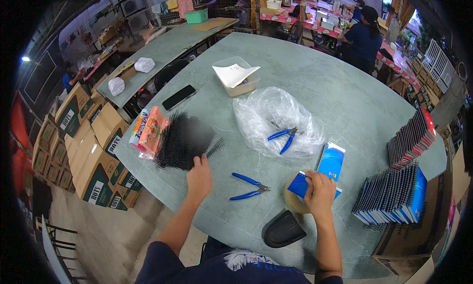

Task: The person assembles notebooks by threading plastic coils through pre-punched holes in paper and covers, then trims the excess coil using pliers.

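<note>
At the lower edge of a dark pile of black plastic spiral binding coils (182,141), my left hand (199,178) pinches with its fingertips, apparently at a coil. My right hand (320,193) grips a small blue-covered notepad (297,184) above a yellowish roll of tape (291,201). Just beyond that hand lies another blue booklet (331,158). Blue-handled cutters (249,187) rest spread apart between my hands. A second pair of blue cutters (285,138) sits on a heap of clear plastic wrap (271,111).
On the right stand rows of spiral-bound blue notebooks (389,198) and red ones (409,141). A black wedge-shaped object (284,229) lies near me. A phone (179,97), colourful packets (150,129) and a plastic tub (241,89) are farther off. Cartons (98,161) are stacked left.
</note>
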Available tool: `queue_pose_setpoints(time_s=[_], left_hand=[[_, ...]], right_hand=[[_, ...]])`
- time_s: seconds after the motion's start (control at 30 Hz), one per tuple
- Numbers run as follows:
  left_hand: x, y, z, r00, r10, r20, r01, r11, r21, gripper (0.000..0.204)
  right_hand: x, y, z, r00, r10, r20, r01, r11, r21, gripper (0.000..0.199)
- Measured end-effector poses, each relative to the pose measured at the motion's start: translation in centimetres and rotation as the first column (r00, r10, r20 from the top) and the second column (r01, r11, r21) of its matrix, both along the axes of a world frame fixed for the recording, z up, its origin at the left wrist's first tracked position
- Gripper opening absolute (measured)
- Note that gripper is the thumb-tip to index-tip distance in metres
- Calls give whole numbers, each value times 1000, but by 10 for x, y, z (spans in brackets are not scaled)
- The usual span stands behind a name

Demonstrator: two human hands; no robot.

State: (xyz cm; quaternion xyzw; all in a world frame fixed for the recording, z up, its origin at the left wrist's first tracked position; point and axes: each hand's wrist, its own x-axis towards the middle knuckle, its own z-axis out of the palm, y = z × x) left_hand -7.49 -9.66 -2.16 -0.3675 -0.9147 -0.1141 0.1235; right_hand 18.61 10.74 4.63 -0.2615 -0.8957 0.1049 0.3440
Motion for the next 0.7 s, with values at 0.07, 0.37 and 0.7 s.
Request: queue_pose_setpoints(time_s=[0.07, 0.37, 0.7], left_hand=[[-12, 3, -9, 996, 52, 66, -43, 990, -137, 22], [-12, 22, 25, 994, -86, 61, 97, 974, -206, 24], [-13, 34, 13, 919, -212, 333, 204, 977, 59, 20]], right_hand=[[1, -2, 2, 1000, 3, -1, -3, 1000, -8, 19], [11, 3, 9, 994, -3, -106, 10, 998, 61, 15], [10, 6, 0, 999, 42, 6, -43, 997, 66, 24]])
